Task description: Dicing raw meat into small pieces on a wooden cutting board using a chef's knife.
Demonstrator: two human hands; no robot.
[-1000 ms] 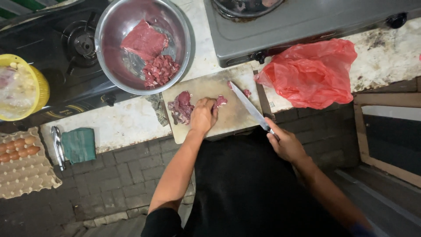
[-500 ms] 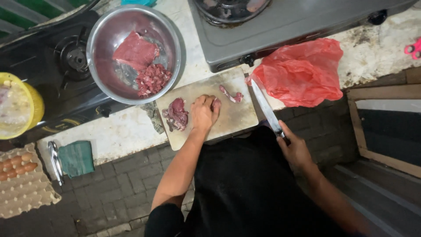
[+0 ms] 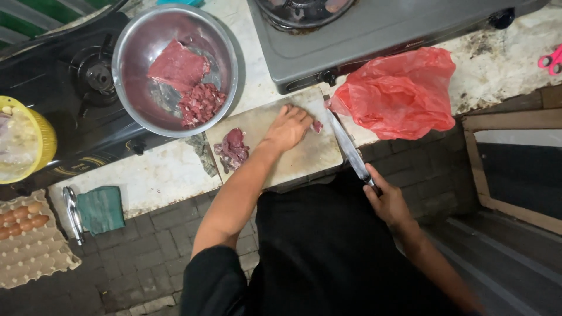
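A wooden cutting board [image 3: 304, 158] lies on the counter edge with a lump of raw red meat [image 3: 233, 148] at its left. My left hand [image 3: 287, 129] rests on the board, fingers over small meat pieces [image 3: 317, 126] near the board's upper right. My right hand [image 3: 387, 202] grips the handle of a long knife [image 3: 349, 148], whose blade lies over the board's right edge, pointing away from me. A steel bowl [image 3: 133, 99] above the board holds a meat slab and diced meat.
A red plastic bag [image 3: 401, 96] lies right of the board. A grey gas stove [image 3: 374, 29] stands behind, a black stove [image 3: 70, 88] at left. A yellow bowl [image 3: 44, 137], egg tray [image 3: 29, 246], green cloth [image 3: 100, 209] and pink scissors [image 3: 550, 58] are nearby.
My left hand has moved right across the board, off the large meat lump to the small pieces. The knife has drawn back to the board's right edge.
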